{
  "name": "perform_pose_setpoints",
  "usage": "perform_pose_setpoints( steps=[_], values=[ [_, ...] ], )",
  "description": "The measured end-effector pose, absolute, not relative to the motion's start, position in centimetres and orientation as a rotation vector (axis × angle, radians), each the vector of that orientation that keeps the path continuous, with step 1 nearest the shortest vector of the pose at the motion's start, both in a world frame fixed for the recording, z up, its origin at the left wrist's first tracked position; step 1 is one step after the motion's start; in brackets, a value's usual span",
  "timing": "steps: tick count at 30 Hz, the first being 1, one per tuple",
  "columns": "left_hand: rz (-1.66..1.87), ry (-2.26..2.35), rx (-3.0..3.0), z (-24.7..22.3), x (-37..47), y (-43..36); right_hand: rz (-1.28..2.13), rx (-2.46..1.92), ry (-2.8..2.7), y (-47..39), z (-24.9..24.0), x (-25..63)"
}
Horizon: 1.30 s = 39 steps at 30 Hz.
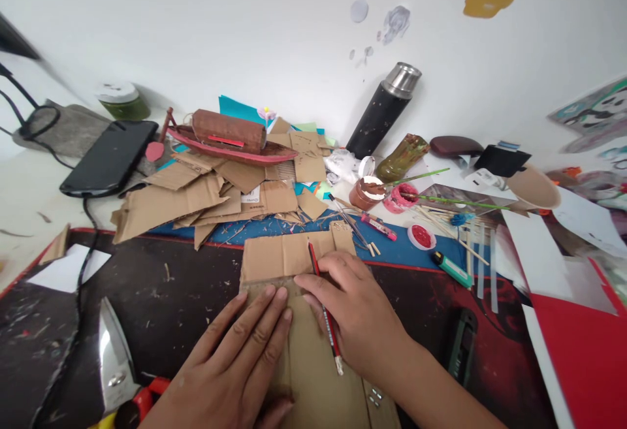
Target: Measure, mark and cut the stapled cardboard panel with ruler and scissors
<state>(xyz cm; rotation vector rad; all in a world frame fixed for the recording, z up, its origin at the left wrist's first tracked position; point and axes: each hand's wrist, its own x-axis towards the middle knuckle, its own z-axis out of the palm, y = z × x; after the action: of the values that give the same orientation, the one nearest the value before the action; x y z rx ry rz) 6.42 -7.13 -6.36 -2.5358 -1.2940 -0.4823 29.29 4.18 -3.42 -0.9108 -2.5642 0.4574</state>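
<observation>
Flat on brown cardboard [318,390], the left hand [245,344] has its fingers stretched and nearly together, gripping nothing. Just beside it, the right hand [355,305] bends its fingers around a slim red-and-black pencil [332,337], its point facing away from the camera. Beyond the fingertips, the sheet shows creases, a straight far edge and a small raised flap [343,236]. Dark, scuffed table surface [176,298] lies open left of the left fingers, up to the broad metal blades of scissors [115,357]. Right of the right fingers, a dark green cutter [463,347] lies past the forearm. Farther off, torn cardboard scraps [181,197], a reddish-brown model boat [230,138], paint pots [401,198] and a black flask [379,115] crowd the far side.
</observation>
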Motion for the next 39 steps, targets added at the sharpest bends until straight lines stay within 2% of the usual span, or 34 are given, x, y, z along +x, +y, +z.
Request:
perform_pose_setpoints(
  steps=[6, 12, 17, 27, 39],
  values=[
    [-0.492, -1.366, -2.556, -6.0, 6.7, -7.1, 0.601, -0.826, -2.338, 4.4, -2.5, 29.4],
    [-0.521, -1.364, -2.560, -5.8, 6.6, -7.2, 1.180, -0.854, -1.904, 3.9, -1.0, 27.9],
    [-0.651, -1.467, -2.577, -6.4, 7.1, -7.4, 1.374, -0.886, -1.674, 4.0, -1.7, 26.5],
    [-0.764, -1.561, -2.579, -6.6, 7.7, -7.4, 1.335, -1.031, -1.685, 4.2, -2.8, 25.1],
    [-0.760, -1.588, -2.596, -6.4, 7.9, -7.5, 1.245, -1.005, -1.854, 4.1, -2.8, 25.1]
  ],
)
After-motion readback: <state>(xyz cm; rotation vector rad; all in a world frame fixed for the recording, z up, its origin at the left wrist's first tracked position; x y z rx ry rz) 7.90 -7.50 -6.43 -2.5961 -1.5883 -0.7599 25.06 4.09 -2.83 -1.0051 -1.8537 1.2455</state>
